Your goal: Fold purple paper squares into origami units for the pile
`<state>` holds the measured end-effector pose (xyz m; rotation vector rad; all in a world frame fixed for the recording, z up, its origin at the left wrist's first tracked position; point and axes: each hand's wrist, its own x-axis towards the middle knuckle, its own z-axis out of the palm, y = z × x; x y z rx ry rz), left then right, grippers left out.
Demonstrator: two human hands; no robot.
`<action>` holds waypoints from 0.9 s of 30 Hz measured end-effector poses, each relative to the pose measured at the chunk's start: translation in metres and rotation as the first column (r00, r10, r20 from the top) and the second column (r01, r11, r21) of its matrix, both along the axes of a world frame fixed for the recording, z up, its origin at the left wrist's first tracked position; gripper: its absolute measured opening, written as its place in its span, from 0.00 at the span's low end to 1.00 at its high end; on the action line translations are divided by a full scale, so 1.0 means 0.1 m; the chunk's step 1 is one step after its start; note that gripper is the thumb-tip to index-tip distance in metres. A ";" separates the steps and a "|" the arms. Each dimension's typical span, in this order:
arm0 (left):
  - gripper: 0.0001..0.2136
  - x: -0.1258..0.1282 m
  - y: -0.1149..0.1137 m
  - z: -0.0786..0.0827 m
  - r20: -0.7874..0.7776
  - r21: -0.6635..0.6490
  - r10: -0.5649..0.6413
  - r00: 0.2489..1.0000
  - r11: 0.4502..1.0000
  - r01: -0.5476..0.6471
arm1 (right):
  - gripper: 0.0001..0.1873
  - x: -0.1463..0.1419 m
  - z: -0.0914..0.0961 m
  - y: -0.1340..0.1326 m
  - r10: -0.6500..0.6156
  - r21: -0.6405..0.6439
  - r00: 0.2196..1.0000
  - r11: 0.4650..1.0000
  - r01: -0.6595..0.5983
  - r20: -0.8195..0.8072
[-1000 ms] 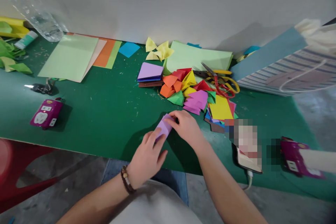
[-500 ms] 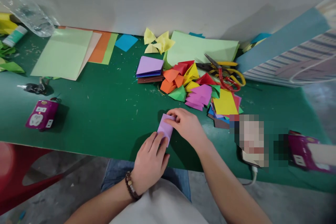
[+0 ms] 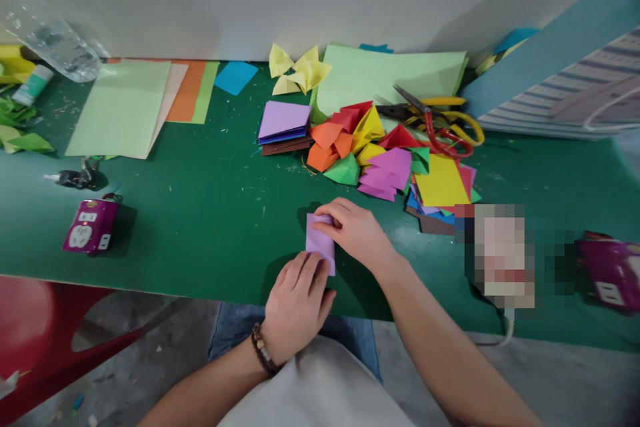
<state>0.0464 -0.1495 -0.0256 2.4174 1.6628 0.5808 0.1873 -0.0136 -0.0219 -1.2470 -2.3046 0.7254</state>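
Pinching a lilac paper rectangle (image 3: 315, 240) in my right fingers (image 3: 332, 207), left fingers (image 3: 299, 268) extended on it; inside the striped light-blue bag (image 3: 560, 50) is hidden.

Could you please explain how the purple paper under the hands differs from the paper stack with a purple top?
The left hand and right hand touch the purple paper; neither touches the paper stack.
The purple paper looks like a narrow oblong, while the paper stack is broader.
The purple paper shows only purple; the paper stack also shows blue and brown layers.
Both are light purple on top.
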 end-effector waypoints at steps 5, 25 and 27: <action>0.18 0.01 0.01 0.01 -0.026 -0.001 -0.011 1.000 1.000 0.011 | 0.05 -0.01 0.04 -0.01 -0.005 -0.009 1.000 1.000 0.005 -0.004; 0.13 -0.02 0.07 0.05 0.149 -0.051 0.048 0.988 0.998 -0.041 | 0.09 0.08 0.10 0.02 -0.071 -0.123 0.997 0.990 0.067 -0.028; 0.12 -0.02 0.08 0.06 0.195 -0.035 0.060 0.979 0.998 -0.055 | 0.10 0.12 0.11 0.03 -0.089 -0.161 0.994 0.984 0.077 -0.066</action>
